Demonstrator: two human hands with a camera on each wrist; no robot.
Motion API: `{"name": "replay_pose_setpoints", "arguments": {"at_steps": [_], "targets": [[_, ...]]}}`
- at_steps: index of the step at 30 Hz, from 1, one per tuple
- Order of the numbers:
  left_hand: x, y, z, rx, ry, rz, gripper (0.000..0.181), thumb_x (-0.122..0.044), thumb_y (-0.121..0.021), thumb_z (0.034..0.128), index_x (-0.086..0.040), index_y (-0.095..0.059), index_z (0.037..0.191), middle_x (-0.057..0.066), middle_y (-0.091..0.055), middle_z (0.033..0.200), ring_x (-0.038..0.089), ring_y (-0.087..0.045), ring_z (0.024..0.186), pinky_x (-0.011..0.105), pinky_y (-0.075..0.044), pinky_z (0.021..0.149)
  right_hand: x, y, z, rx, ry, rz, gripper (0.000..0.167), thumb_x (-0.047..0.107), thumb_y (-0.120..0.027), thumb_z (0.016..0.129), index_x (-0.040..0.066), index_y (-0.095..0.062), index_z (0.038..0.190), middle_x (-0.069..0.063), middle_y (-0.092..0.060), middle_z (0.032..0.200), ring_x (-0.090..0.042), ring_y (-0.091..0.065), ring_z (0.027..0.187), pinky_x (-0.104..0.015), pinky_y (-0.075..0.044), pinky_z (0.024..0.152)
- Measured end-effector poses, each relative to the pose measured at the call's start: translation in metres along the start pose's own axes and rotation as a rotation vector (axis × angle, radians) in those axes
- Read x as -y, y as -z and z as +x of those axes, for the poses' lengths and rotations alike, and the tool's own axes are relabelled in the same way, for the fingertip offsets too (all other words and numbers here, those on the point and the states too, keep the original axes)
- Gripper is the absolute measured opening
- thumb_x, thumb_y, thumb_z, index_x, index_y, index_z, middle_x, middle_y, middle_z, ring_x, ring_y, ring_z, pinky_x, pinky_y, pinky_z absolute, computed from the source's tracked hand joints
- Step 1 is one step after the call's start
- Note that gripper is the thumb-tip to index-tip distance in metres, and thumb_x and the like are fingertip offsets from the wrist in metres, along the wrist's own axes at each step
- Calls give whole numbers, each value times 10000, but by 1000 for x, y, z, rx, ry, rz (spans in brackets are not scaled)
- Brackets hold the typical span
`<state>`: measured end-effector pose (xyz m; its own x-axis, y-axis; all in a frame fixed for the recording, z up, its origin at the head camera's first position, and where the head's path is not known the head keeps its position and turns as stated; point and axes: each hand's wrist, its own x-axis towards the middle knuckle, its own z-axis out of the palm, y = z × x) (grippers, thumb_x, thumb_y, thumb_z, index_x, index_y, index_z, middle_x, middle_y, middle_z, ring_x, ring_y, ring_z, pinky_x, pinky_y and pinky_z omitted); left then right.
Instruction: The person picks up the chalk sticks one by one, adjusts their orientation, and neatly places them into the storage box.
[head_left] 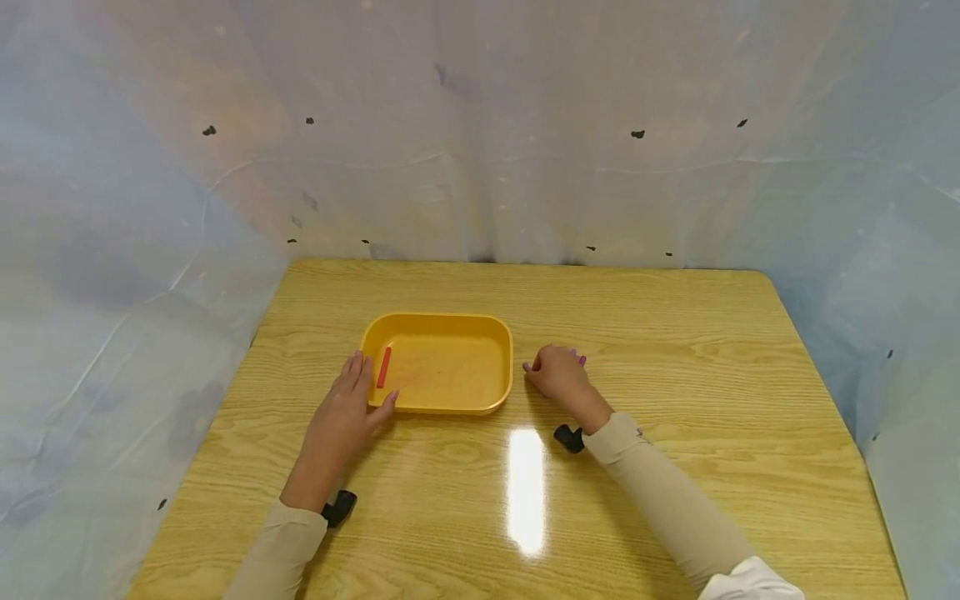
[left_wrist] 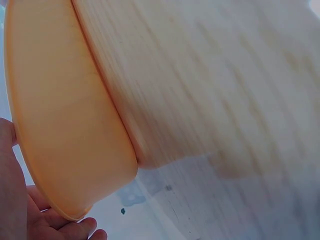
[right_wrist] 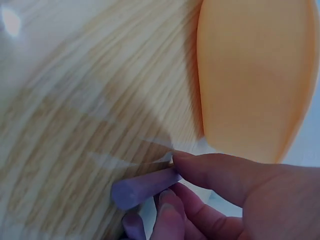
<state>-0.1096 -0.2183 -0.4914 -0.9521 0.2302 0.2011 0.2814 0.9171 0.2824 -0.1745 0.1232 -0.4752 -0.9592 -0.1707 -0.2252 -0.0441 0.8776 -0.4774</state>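
Observation:
A shallow yellow plastic tray [head_left: 450, 409] stands on the table with a red stick [head_left: 384, 367], like a crayon or chalk, lying in its left end. My left hand [head_left: 341, 417] rests on the tray's near left corner, its fingers fairly straight along the left rim and the thumb over the front rim. To the right of the tray, my right hand [head_left: 558, 375] pinches a purple stick [right_wrist: 145, 187] of the same sort by one end, between thumb and fingers. Another purple stick [right_wrist: 133, 226] lies beside it, partly hidden by the fingers.
A bright magenta stick [head_left: 582, 361] shows just beyond the right hand. The wood-grain table [head_left: 675, 333] has a glare patch [head_left: 527, 492] near its front. Pale plastic sheeting [head_left: 480, 167] hangs behind and at both sides. Black wrist mounts [head_left: 568, 438] sit on both forearms.

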Motion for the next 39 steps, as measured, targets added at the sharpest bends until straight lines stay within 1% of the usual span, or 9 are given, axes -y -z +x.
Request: {"name": "replay_pose_setpoints", "arguments": {"at_steps": [3, 7, 9, 16, 18, 20, 25, 33, 39], "targets": [[1, -1, 0, -3, -1, 2, 816, -547, -465, 912, 87, -317, 1403, 283, -245, 1453, 391, -245, 1340, 534, -314, 1010, 2, 1, -1, 18, -9, -5, 381, 265, -599, 913, 84, -589, 578, -14, -487, 530, -233, -560, 621, -558, -280, 1028], [1, -1, 1, -5, -6, 3, 814, -548, -459, 914, 87, -315, 1404, 285, -246, 1452, 389, -244, 1341, 529, -310, 1016, 4, 1, -1, 18, -22, -19, 310, 273, -608, 904, 94, -629, 652, -21, -538, 608, -215, -546, 634, -449, -487, 751], [1, -1, 1, -8, -11, 2, 808, -538, -469, 914, 90, -320, 1400, 289, -249, 1449, 394, -250, 1337, 532, -314, 1011, 5, 0, -1, 17, -26, -23, 289, 271, -610, 902, 99, -636, 671, -21, -548, 626, -196, -513, 603, -370, -459, 582], [1, 0, 0, -5, -10, 1, 800, -530, -475, 916, 88, -323, 1400, 289, -247, 1450, 398, -253, 1335, 539, -318, 1005, 6, -1, -3, -6, -1, -14, 321, 271, -592, 910, 108, -611, 634, -1, -510, 575, -159, -470, 530, -273, -362, 444], [0, 0, 0, -1, -8, -2, 797, -524, -480, 916, 88, -321, 1401, 289, -243, 1451, 398, -249, 1336, 542, -316, 1005, 5, -1, -4, -9, 13, -2, 367, 281, -575, 920, 107, -583, 597, 9, -466, 528, -147, -439, 489, -293, -367, 446], [1, 0, 0, 3, -5, -5, 796, -521, -484, 916, 88, -318, 1402, 288, -237, 1454, 398, -244, 1338, 544, -312, 1007, 4, 1, -5, -5, 29, 29, 418, 291, -557, 933, 87, -575, 568, 3, -450, 473, -148, -422, 445, -367, -486, 621], [1, 0, 0, 13, 2, -4, 805, -529, -475, 917, 87, -307, 1407, 285, -224, 1460, 396, -236, 1342, 542, -308, 1010, -1, 8, -4, 18, 78, 142, 374, 258, -535, 948, 31, -668, 682, -44, -566, 504, -153, -471, 452, -528, -420, 867], [1, 0, 0, 10, 2, -4, 807, -528, -477, 916, 82, -299, 1412, 282, -224, 1462, 395, -237, 1341, 542, -310, 1008, -15, 22, -1, 69, 73, 307, 276, 244, -547, 944, 11, -692, 916, -93, -642, 712, -268, -550, 531, -332, -456, 446], [0, 1, 0, 13, 6, -11, 805, -520, -489, 914, 78, -295, 1416, 281, -225, 1461, 397, -237, 1341, 540, -310, 1009, -22, 28, 0, 102, 43, 464, 314, 276, -531, 953, 5, -677, 1015, -94, -654, 712, -356, -599, 626, -452, -503, 521]]}}
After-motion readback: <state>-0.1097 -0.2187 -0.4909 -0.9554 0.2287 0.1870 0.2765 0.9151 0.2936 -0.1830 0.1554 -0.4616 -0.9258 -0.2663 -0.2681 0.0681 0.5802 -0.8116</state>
